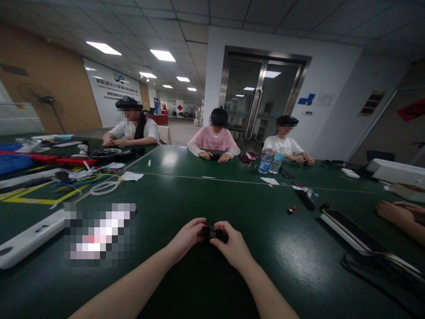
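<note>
Between my two hands, just above the green tabletop, is a small dark object (212,231) with a greyish, metallic-looking middle; its exact kind is too small and dim to make out. The fingers of my left hand (187,239) close on its left end. On its right end, the thumb and fingers of my right hand (234,246) pinch it. Parts of the object are hidden behind my fingers.
A white elongated device (33,237) and a blurred-out bright screen lie left. Right are a phone (352,230) on a white box, black cables (368,279) and another person's hand (398,217). Water bottles (276,162) stand farther back. Three people sit across the green table (186,195).
</note>
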`<state>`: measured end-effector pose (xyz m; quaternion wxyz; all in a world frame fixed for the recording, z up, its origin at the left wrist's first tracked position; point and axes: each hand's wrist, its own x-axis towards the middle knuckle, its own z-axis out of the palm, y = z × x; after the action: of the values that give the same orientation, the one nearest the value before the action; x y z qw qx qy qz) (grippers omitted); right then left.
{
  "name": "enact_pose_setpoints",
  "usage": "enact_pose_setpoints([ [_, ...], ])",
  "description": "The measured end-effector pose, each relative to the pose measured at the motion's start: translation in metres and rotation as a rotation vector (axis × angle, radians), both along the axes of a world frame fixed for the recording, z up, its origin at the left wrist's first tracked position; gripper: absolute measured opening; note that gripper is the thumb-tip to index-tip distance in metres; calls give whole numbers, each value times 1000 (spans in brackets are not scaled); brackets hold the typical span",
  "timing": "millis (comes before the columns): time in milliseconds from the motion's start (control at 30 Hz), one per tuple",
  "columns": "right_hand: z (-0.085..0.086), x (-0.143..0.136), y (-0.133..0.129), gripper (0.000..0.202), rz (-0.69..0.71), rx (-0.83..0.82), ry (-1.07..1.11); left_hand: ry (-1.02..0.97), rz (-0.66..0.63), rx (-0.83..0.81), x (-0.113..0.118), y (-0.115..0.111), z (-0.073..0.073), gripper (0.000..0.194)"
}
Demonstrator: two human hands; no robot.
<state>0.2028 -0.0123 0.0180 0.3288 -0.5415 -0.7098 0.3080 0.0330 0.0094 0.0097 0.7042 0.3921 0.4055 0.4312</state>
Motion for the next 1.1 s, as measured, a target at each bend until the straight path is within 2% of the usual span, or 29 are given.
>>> enact_pose_setpoints([
  [100,-5,1,2,30,25,-33,-8,297,-46,276,-7,3,-4,41],
  [200,-11,1,4,31,42,-44,-40,462,-146,453,-14,0,-3,55],
  [300,-14,2,5,34,40,-45,-73,558,-174,543,-18,0,1,46],
  [433,-14,3,5,35,44,-34,-65,523,-150,522,-19,2,3,31],
  [633,-14,3,4,25,63,6,-49,549,-165,525,-23,4,2,34],
  [767,-16,3,5,26,50,-2,-41,551,-168,538,-25,6,2,27],
  [1000,-18,1,6,27,28,-12,-69,545,-125,551,-23,4,-1,31],
  [1100,-17,-1,6,27,25,12,-108,466,-111,506,-23,3,1,31],
])
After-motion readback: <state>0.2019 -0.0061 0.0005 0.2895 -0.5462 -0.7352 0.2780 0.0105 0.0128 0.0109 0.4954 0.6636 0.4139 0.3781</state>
